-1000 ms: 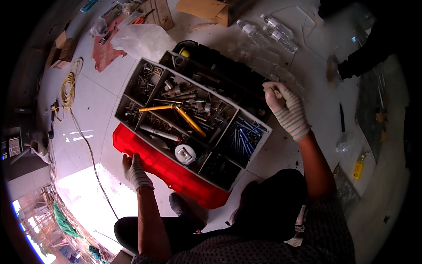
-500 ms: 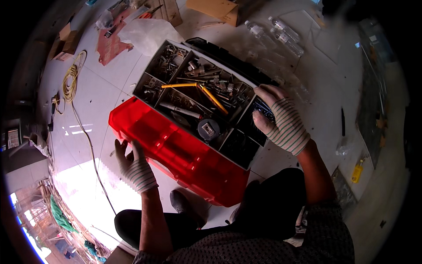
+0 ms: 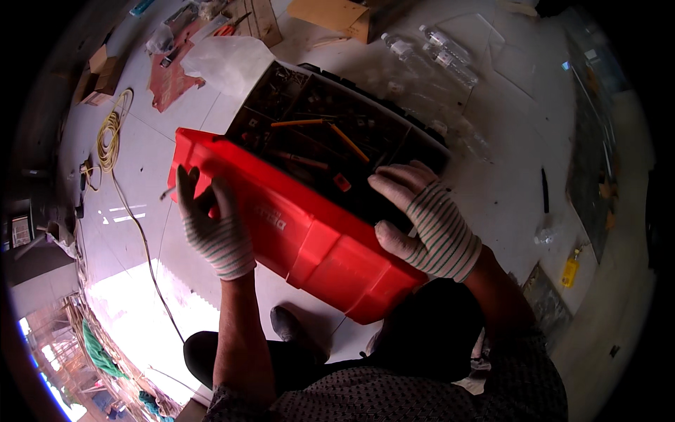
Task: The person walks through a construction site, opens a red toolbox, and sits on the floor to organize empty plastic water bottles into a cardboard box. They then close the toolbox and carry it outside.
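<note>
A toolbox (image 3: pixel 249 107) stands before me, its wide red lid (image 3: pixel 309 243) tilted up along the near side and showing its outer face. Inside are dark compartments with small hardware and a yellow folding rule (image 3: pixel 349 143). My left hand (image 3: pixel 214 228), in a striped glove, is at the lid's left end with its fingers curled; a thin short stick like a cigarette (image 3: pixel 167 193) juts out from between them. My right hand (image 3: pixel 430 221), gloved alike, is over the box's right end, thumb and fingers apart, thumb close to the lid's upper edge. Whether it touches the lid I cannot tell.
Clear plastic bottles (image 3: pixel 450 60) lie beyond the box at the right. A coiled cable (image 3: pixel 109 137) trails over the floor at the left. Torn red cardboard (image 3: pixel 169 88) and a plastic sheet (image 3: pixel 225 65) lie at the far left. A yellow bottle (image 3: pixel 570 270) is far right.
The red lid has swung up from lying flat, and its shadow darkens the compartments. My left hand has risen with it. My right hand has shifted left and nearer, off the box's far-right rim.
</note>
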Demonstrator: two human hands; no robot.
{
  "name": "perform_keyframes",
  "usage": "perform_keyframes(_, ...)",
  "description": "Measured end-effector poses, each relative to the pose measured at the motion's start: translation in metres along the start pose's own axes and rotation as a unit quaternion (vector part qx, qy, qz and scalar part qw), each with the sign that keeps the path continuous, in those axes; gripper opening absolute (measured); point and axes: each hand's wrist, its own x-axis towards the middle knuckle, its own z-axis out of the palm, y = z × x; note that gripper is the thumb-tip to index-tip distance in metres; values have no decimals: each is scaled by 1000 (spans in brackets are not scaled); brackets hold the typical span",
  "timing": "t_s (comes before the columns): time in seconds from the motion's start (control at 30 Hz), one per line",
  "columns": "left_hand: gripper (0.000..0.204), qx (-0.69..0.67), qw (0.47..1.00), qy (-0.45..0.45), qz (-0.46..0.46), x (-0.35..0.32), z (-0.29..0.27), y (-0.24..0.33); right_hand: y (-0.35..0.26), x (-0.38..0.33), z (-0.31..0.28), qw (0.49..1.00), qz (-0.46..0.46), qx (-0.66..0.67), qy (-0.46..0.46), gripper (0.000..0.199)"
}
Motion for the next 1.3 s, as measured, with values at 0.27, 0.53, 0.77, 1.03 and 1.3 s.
perform_keyframes(0.27,53,20,990,-74,121,44,35,27,-6,-5,-20,994,53,62,69,57)
perform_keyframes(0.53,54,149,957,-175,174,78,129,69,22,-6,-33,987,92,-101,90,56)
perform_keyframes(0.77,54,102,961,-194,169,93,206,79,58,-3,-31,969,137,-188,81,52)
perform_keyframes(1.03,51,-46,966,-174,184,64,215,48,150,1,-9,940,230,-220,125,30)
perform_keyframes(1.3,45,26,971,-210,108,12,160,33,207,-4,-3,941,254,-160,156,30)
